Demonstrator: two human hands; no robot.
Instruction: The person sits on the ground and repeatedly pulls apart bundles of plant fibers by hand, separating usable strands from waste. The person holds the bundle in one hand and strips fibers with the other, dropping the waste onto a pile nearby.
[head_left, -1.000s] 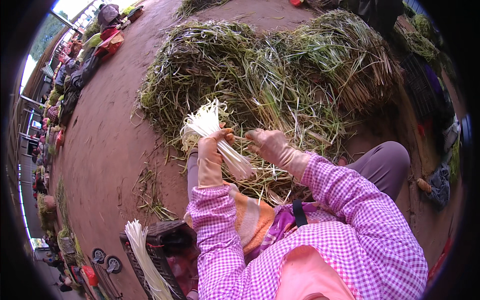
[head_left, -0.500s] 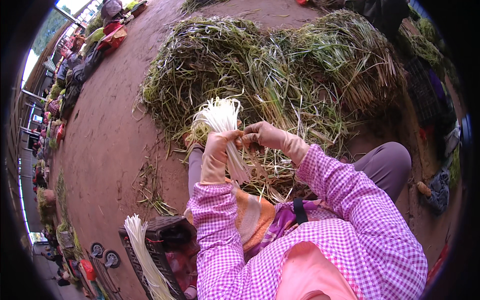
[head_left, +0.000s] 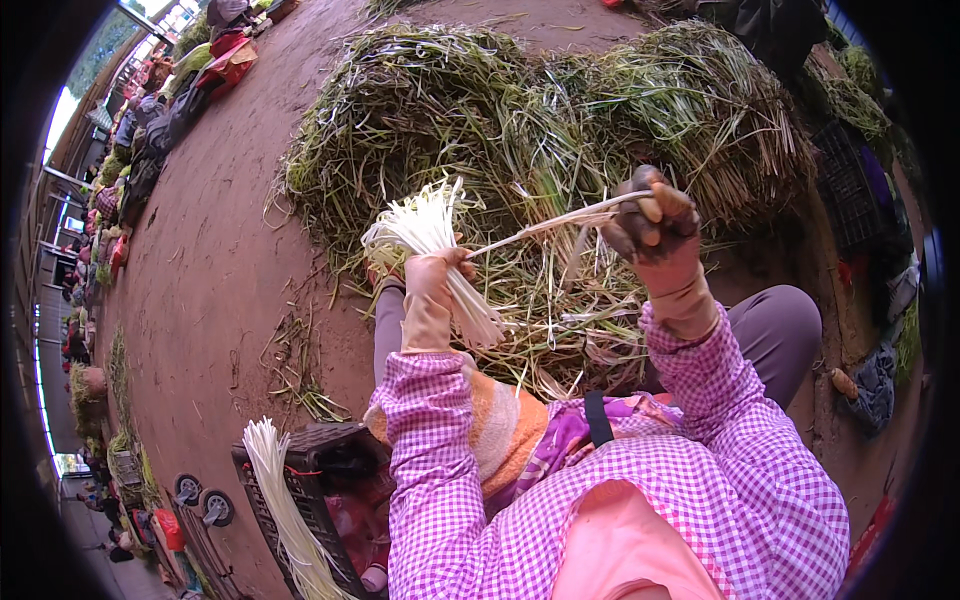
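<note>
White and thin, the bunch of stalks (head_left: 415,228) is up in the air in front of the near left part of the big grassy heap (head_left: 470,110). The person's left hand (head_left: 430,285) has its fingers wrapped round the middle of it. The top ends fan out toward the heap, and the other ends poke down, away from it.

The right hand (head_left: 660,225) is up before the right part of the heap. Its fingers are curled in and pinch a pale strip (head_left: 550,226). The strip runs straight across, in front of the heap, to the left hand. I can't tell if it is a peel coming off the bunch or a tie for it.

Some of the work looks done to me. A long white bundle (head_left: 285,500) lies on a black crate (head_left: 345,440), well apart from the heap, on its near left side. The bunch in the hand looks mostly clean and white, but I'd say it isn't finished, because that strip reaches right up to it. Lots seems left: the heap is big and full of green and brown stems, and messy loose bits (head_left: 590,345) lie along its near side. I can't tell how much of it is good.
</note>
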